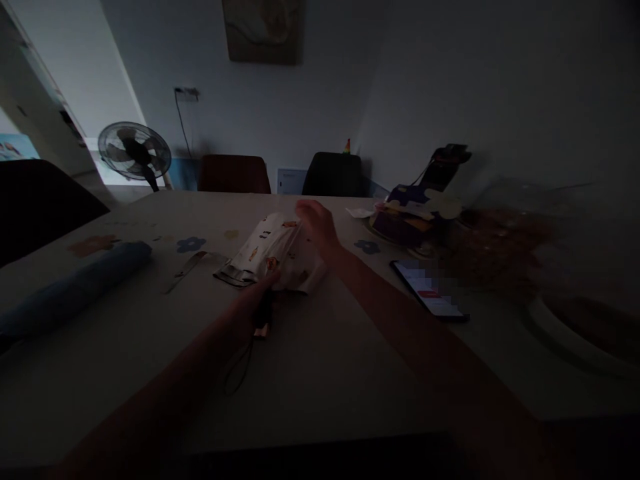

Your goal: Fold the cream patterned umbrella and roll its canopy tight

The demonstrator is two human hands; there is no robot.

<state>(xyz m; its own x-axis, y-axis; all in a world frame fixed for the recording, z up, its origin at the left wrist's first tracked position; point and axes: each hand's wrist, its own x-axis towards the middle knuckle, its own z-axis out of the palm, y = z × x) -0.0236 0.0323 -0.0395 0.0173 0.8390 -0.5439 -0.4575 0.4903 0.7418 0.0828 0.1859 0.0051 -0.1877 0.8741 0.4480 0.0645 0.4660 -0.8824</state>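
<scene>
Darkness lies over the room, so we read only the larger shapes. Our left hand point(259, 292) sits at the near end of a printed bundle point(265, 250), white cloth with small coloured marks that may be a folded umbrella. Its grip is closed around that end, where a dark handle point(263, 319) sticks out toward us and a thin cord point(239, 373) loops down onto the counter point(310, 360). Our right hand point(316, 225) rests on the bundle's far end with its fingers curled over the edge. It is blurred, and we cannot tell whether its grip is clamped on the cloth or merely laid on it. The bundle lies near the middle of the counter, and its long axis runs away from us and slightly rightward, from the left hand at the near end to the right hand at the far end. Both hands touch it, one at each end, and neither is the closer. A silver strip point(187, 268) lies just beside the bundle on its left, with a blue roll point(80, 283) well apart beyond that. A phone point(430, 291) with its screen lit lies to the right of our right forearm, and past it stands a purple box point(403, 223) amid clutter too dim to name. A fan point(134, 152) stands beyond the far edge.
</scene>
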